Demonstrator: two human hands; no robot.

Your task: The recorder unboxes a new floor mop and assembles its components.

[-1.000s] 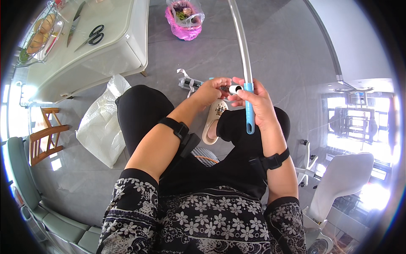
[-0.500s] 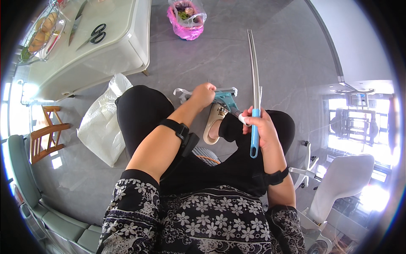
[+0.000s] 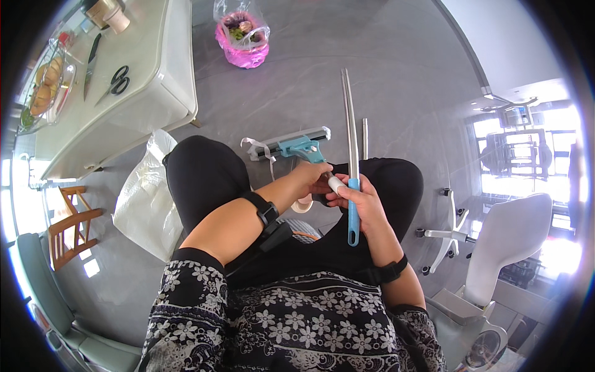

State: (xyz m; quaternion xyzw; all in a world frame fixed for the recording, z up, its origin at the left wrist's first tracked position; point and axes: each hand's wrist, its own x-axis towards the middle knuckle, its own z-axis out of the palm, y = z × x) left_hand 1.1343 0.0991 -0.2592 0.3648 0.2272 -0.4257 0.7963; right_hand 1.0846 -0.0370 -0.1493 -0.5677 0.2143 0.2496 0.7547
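Note:
A light-blue mop head (image 3: pixel 300 147) with a long grey edge lies tilted in front of my knees, loose white wrapping (image 3: pixel 268 149) trailing from its left end. My left hand (image 3: pixel 311 177) is closed around the short neck below that head. In my right hand (image 3: pixel 367 201) is a metal pole (image 3: pixel 349 124) with a blue grip (image 3: pixel 354 217), pointing away from me. Its fingers also touch the white collar (image 3: pixel 336 184) at the end of the mop neck. A shorter metal tube (image 3: pixel 365 139) shows beyond the right hand; its lower end is hidden.
On the left, a white table (image 3: pixel 139 68) bears scissors (image 3: pixel 118 80), a knife (image 3: pixel 93 59) and a wire basket of food (image 3: pixel 49 87). Ahead sits a pink-bagged bin (image 3: pixel 245 53). White sacking (image 3: pixel 145 201) lies by my left knee; a wooden stool (image 3: pixel 73 226) and white chair (image 3: pixel 502 248) stand either side.
My left hand has moved from the mop head's edge down to its neck, near the right hand. The mop head has turned and shifted left. The blue-gripped pole has moved slightly left.

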